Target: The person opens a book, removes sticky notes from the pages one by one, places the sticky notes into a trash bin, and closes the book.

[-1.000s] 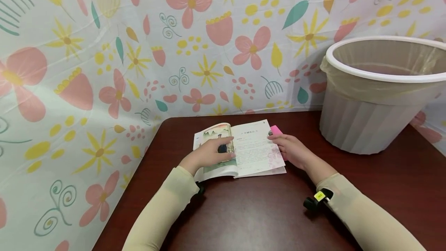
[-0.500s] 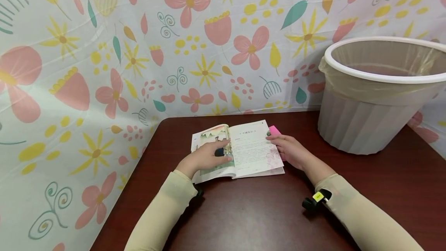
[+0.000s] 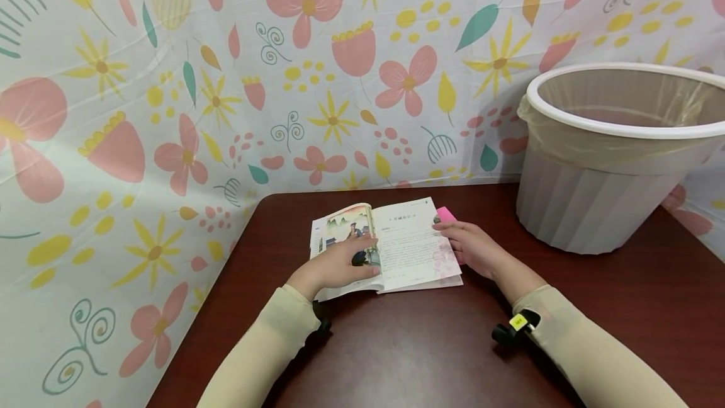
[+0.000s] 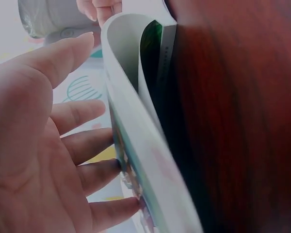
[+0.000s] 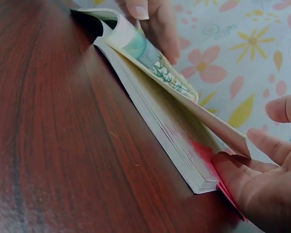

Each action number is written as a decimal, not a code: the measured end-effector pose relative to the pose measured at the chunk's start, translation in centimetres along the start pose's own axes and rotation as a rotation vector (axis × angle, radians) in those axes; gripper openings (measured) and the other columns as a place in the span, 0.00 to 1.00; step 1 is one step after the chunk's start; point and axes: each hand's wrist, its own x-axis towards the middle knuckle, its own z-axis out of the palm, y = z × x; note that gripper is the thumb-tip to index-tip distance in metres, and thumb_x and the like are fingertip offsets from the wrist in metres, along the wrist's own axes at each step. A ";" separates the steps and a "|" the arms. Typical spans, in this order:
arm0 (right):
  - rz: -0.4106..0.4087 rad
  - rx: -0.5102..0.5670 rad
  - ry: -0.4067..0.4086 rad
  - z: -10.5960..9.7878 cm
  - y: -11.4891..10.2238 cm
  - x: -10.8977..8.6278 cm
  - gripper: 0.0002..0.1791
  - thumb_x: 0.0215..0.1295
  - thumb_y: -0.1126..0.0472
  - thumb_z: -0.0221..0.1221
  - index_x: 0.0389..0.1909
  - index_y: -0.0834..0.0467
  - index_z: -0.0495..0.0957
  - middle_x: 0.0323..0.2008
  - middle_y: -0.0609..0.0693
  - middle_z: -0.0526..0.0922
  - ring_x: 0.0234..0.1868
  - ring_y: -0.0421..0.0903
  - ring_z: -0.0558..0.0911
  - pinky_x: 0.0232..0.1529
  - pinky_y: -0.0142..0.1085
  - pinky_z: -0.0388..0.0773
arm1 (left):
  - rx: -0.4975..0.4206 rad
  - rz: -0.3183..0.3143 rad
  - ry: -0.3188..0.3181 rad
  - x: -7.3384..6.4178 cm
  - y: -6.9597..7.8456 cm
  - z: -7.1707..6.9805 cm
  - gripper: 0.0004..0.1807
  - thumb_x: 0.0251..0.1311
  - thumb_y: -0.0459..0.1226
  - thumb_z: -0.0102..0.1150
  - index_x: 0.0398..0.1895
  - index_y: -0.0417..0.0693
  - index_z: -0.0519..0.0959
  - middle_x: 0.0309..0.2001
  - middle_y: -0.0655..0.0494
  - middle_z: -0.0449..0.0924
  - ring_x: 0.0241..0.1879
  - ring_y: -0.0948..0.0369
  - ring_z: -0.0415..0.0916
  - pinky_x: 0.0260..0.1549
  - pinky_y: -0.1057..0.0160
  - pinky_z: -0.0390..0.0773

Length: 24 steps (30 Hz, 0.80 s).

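An open book [image 3: 416, 244] lies on the dark red table in the head view, an illustrated page on its left and a text page on its right. My left hand [image 3: 337, 263] rests on the picture page, fingers spread and fairly straight. In the left wrist view, the fingertips of this hand [image 4: 48, 136] are right at that page, which arches up near the spine. At the right edge, my right hand [image 5: 269, 174] holds the raised page corner between its fingers, above the thick stack of leaves. A pink sheet [image 5: 203, 153] sticks out beside these fingers.
A grey waste bin [image 3: 578, 200] with a white rim and a plastic liner stands on the table [image 3: 430, 345] at the back right. A floral curtain [image 3: 351, 124] hangs along the back and left side.
My left hand has slid slightly toward me over the picture page, showing more of the figure. My right hand stays at the book's right edge. The head view has shifted slightly.
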 end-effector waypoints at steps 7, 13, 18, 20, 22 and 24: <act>0.005 0.001 0.000 -0.1 0.1 0.1 0.31 0.81 0.52 0.49 0.79 0.59 0.60 0.79 0.60 0.61 0.74 0.56 0.68 0.55 0.34 0.81 | -0.027 0.029 0.016 -0.1 -0.4 0.1 0.41 0.69 0.61 0.58 0.80 0.57 0.63 0.83 0.55 0.51 0.84 0.49 0.39 0.79 0.43 0.54; -0.015 0.002 -0.005 0.0 0.0 0.0 0.32 0.83 0.54 0.46 0.82 0.57 0.53 0.81 0.60 0.56 0.78 0.58 0.62 0.57 0.34 0.80 | -0.028 0.032 0.002 -0.3 -0.4 -0.2 0.42 0.69 0.59 0.59 0.81 0.55 0.61 0.84 0.53 0.47 0.85 0.49 0.36 0.79 0.41 0.53; -0.042 0.035 -0.011 0.1 -0.3 -0.3 0.36 0.83 0.54 0.45 0.84 0.52 0.42 0.82 0.60 0.52 0.80 0.59 0.59 0.71 0.49 0.72 | -0.053 0.016 -0.004 -0.5 -0.5 -0.4 0.42 0.69 0.59 0.59 0.81 0.54 0.61 0.85 0.53 0.45 0.85 0.50 0.36 0.78 0.41 0.55; -0.061 0.052 -0.027 0.3 -0.5 -0.5 0.39 0.83 0.54 0.44 0.85 0.52 0.36 0.83 0.61 0.49 0.81 0.60 0.56 0.77 0.56 0.62 | -0.058 0.008 -0.010 -0.5 -0.6 -0.5 0.42 0.69 0.59 0.59 0.81 0.54 0.60 0.85 0.53 0.44 0.85 0.50 0.37 0.78 0.41 0.56; -0.068 0.064 -0.033 0.5 -0.8 -0.7 0.40 0.83 0.53 0.44 0.84 0.52 0.33 0.83 0.61 0.48 0.82 0.60 0.55 0.78 0.58 0.58 | -0.064 -0.008 -0.017 -0.6 -0.8 -0.6 0.42 0.69 0.59 0.59 0.82 0.56 0.59 0.85 0.54 0.43 0.85 0.50 0.37 0.78 0.41 0.56; -0.070 0.071 -0.045 0.8 -1.0 -0.9 0.41 0.83 0.53 0.44 0.84 0.52 0.31 0.83 0.61 0.47 0.81 0.62 0.55 0.77 0.57 0.62 | -0.060 -0.029 -0.020 -0.7 -1.1 -0.6 0.43 0.69 0.60 0.59 0.82 0.58 0.58 0.85 0.55 0.42 0.85 0.50 0.38 0.78 0.40 0.55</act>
